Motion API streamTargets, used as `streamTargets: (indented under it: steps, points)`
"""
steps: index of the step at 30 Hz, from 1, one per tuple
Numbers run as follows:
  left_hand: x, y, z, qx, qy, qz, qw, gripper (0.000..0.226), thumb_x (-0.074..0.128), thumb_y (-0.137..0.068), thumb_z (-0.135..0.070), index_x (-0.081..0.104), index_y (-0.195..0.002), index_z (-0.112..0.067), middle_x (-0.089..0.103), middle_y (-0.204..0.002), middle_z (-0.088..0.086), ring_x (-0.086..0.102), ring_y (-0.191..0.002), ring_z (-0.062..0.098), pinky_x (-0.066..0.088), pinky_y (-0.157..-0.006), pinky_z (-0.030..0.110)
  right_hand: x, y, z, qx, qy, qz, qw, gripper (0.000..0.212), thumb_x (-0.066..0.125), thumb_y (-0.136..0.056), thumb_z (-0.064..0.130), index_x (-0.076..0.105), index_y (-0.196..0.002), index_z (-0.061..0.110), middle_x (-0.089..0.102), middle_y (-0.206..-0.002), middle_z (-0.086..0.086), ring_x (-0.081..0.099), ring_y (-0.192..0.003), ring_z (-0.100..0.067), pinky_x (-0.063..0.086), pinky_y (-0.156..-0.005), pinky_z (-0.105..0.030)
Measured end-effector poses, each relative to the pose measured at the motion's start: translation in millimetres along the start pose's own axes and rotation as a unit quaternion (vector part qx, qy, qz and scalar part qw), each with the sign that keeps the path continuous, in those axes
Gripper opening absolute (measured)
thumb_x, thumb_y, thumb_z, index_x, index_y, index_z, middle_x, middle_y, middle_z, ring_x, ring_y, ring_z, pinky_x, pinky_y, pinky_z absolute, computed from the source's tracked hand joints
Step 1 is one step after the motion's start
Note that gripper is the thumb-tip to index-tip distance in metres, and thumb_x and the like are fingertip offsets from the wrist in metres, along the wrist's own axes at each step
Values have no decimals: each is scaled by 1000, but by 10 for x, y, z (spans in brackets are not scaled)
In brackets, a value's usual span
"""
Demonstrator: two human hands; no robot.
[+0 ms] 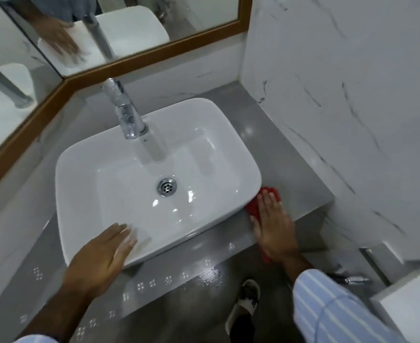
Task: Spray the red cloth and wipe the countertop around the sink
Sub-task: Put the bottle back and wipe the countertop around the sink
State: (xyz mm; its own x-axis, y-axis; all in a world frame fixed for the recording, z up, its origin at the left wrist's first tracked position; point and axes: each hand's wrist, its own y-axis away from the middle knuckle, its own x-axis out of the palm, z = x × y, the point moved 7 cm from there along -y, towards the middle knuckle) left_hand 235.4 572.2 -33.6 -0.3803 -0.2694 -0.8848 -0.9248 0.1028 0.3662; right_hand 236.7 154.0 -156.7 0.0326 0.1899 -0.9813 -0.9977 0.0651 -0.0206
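A white rectangular sink [80,169] sits on a grey countertop [290,184]. My right hand [273,229] lies flat with fingers spread on the red cloth [252,207], pressing it onto the countertop at the sink's near right corner. Most of the cloth is hidden under the hand; a red edge also shows below the wrist. My left hand [102,258] rests flat and empty on the sink's near left rim, fingers together. No spray bottle is in view.
A chrome tap [127,115] stands at the sink's back rim. A wood-framed mirror [120,33] lines the back and left walls. A marbled white wall [340,95] closes the right side. A slippered foot [243,305] stands on the wet floor below.
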Motion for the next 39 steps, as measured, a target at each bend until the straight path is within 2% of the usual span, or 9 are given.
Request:
streamTargets:
  steps: [5, 10, 14, 19, 23, 28, 31, 36, 39]
  points:
    - [-6, 24, 59, 11, -46, -13, 999, 101, 2, -88, -76, 54, -157, -24, 52, -165, -3, 38, -160, 18, 32, -130, 40, -33, 43, -249, 194, -17, -34, 980, 77, 26, -104, 50, 23, -161, -2, 31, -168, -25, 26, -157, -41, 22, -127, -60]
    - [23, 3, 106, 17, -65, -27, 997, 111, -9, -87, -86, 54, -157, -27, 52, -165, -7, 37, -160, 16, 35, -130, 44, 221, 547, 956, 85, -23, -34, 996, 72, 34, -107, 40, 19, -162, -4, 19, -172, -26, 16, -160, -39, 17, -129, -58]
    - [37, -17, 140, 22, -59, -25, 998, 115, -12, -85, -88, 56, -155, -28, 54, -164, -7, 38, -160, 17, 36, -130, 44, 321, 825, 1493, -27, -42, -2, 999, 72, 20, -109, 50, 21, -163, 3, 20, -173, -19, 16, -161, -34, 23, -129, -55]
    - [27, -35, 147, 25, -65, -33, 997, 123, -19, -81, -90, 58, -153, -27, 57, -162, -6, 39, -159, 18, 37, -129, 44, 202, 558, 741, 72, -48, -38, 996, 73, 36, -106, 48, 27, -161, 1, 32, -168, -23, 27, -157, -40, 28, -125, -62]
    - [11, -49, 129, 24, -68, -56, 996, 124, -21, -80, -89, 62, -150, -27, 60, -159, -6, 41, -158, 20, 40, -127, 46, 290, 633, 968, 108, -40, -65, 991, 71, 39, -107, 42, 24, -162, -1, 28, -170, -22, 23, -159, -39, 24, -126, -61]
    - [55, -53, 142, 26, -84, -53, 995, 117, -17, -84, -88, 58, -153, -30, 54, -164, -6, 35, -161, 19, 28, -133, 50, 616, 1146, 2138, -78, -56, -4, 995, 73, 33, -108, 50, 19, -165, 7, 16, -175, -14, 12, -162, -30, 12, -131, -53]
    - [70, -56, 165, 22, -81, -43, 996, 120, -19, -80, -90, 53, -156, -32, 49, -167, -8, 30, -163, 17, 19, -136, 51, 592, 1164, 2140, -159, -54, 17, 986, 75, 37, -106, 54, 23, -164, 10, 18, -174, -11, 13, -162, -27, 19, -129, -52]
    - [54, -54, 173, 32, -84, -75, 993, 123, -25, -80, -86, 56, -153, -30, 53, -165, -8, 34, -162, 18, 21, -136, 52, 405, 868, 1332, -31, -28, -4, 999, 75, 37, -105, 51, 25, -163, 4, 23, -172, -17, 19, -161, -32, 27, -126, -58]
    - [35, -21, 196, 27, -86, -88, 992, 116, -20, -86, -84, 57, -152, -29, 54, -164, -7, 34, -161, 18, 20, -137, 53, 441, 914, 1575, -17, -30, 4, 999, 74, 31, -106, 50, 21, -164, 5, 21, -173, -16, 17, -161, -32, 23, -127, -58]
